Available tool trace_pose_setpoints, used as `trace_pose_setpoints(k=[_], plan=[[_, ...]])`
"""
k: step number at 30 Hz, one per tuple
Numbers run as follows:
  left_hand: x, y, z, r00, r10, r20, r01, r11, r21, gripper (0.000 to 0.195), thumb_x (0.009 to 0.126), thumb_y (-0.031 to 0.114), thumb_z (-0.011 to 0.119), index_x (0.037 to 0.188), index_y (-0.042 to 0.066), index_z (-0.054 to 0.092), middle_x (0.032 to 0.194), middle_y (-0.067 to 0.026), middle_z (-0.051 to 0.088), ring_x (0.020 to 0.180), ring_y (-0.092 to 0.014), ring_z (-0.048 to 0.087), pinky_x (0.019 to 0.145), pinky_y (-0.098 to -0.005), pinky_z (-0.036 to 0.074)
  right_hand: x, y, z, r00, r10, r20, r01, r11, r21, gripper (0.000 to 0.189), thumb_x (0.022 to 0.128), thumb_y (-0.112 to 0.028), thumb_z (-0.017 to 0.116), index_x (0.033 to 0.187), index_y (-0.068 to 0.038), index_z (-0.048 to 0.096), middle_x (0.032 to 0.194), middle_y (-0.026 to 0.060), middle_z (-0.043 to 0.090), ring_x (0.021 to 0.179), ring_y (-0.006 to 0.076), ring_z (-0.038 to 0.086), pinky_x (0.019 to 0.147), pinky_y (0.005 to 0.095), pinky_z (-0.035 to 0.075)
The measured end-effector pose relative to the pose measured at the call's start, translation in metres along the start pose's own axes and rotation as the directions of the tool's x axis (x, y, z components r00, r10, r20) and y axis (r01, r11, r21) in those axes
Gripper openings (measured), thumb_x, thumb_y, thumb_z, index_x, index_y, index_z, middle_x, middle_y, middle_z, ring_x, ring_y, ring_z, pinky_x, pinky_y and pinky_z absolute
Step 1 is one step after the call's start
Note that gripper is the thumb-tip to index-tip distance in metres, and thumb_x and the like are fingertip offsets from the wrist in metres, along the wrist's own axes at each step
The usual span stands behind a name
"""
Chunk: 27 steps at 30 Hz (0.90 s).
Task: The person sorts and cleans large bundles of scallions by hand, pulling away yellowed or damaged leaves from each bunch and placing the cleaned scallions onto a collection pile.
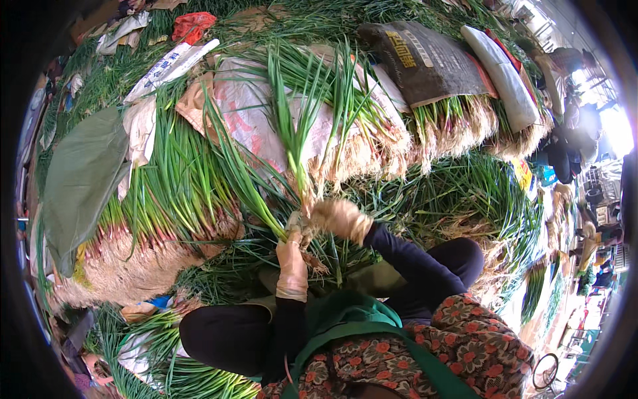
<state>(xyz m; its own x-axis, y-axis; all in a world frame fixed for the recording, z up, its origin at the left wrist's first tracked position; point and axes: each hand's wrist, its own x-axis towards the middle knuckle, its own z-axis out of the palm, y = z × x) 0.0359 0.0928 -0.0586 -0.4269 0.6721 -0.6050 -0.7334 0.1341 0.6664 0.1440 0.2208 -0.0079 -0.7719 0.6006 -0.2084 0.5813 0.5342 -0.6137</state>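
My left hand (pixel 293 257), in a pale thin glove, is closed around a few long green onions (pixel 256 202) whose leaves reach up and to the left. Brown, dry roots (pixel 315 263) hang just below its fingers. Close beside it on the right is my right hand (pixel 344 219), gloved too and blurred by motion; whether its fingers grip anything is unclear. Directly above both hands stands another small group of green onions (pixel 299 162), leaves up and roots down. It leans against a pale woven sack (pixel 249 109) spread over the pile behind.
Trimmed green onions (pixel 164 194) lie stacked on the left, roots towards me, partly under an olive sheet (pixel 82 184). A dark printed sack (pixel 423 62) covers another stack at upper right. Loose leaves (pixel 443 199) fill the ground beside my knees. People (pixel 568 144) sit at far right.
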Motion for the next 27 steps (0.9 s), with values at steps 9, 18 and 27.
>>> trace_pose_setpoints(k=[9,18,27], plan=[[-0.009,-0.014,0.01,0.979,-0.081,0.187,0.098,0.991,-0.087,0.017,0.088,0.024,0.056,0.092,0.007,0.059,0.072,0.0004,0.058,0.055,-0.009,0.054,0.044,-0.0216,0.041,-0.052,0.022,0.026,0.966,0.007,0.257,-0.163,0.789,0.593,0.036,0.087,-0.029,0.058,0.113,-0.005,0.059,0.102,0.0146,0.063,0.094,0.0212,0.06,0.082,0.0318,0.046],[-0.015,-0.029,-0.002,0.991,0.124,-0.049,-0.113,0.977,0.179,0.021,0.086,0.021,0.06,0.095,0.002,0.058,0.079,-0.0037,0.06,0.068,-0.012,0.058,0.062,-0.0246,0.049,-0.016,0.008,0.027,0.984,0.048,0.172,-0.057,0.997,0.049,0.031,0.09,-0.015,0.053,0.118,0.0,0.052,0.111,0.0116,0.06,0.098,0.0186,0.057,0.088,0.0285,0.046],[-0.032,0.01,0.016,0.924,-0.174,0.34,0.293,0.895,-0.336,0.035,0.094,0.023,0.043,0.123,0.004,0.049,0.116,-0.0044,0.056,0.104,-0.018,0.054,0.085,-0.0321,0.047,-0.036,0.023,0.029,0.937,-0.175,0.303,0.1,0.964,0.247,0.029,0.091,-0.015,0.049,0.119,-0.009,0.055,0.094,0.0083,0.065,0.075,0.0211,0.06,0.067,0.0334,0.05]])
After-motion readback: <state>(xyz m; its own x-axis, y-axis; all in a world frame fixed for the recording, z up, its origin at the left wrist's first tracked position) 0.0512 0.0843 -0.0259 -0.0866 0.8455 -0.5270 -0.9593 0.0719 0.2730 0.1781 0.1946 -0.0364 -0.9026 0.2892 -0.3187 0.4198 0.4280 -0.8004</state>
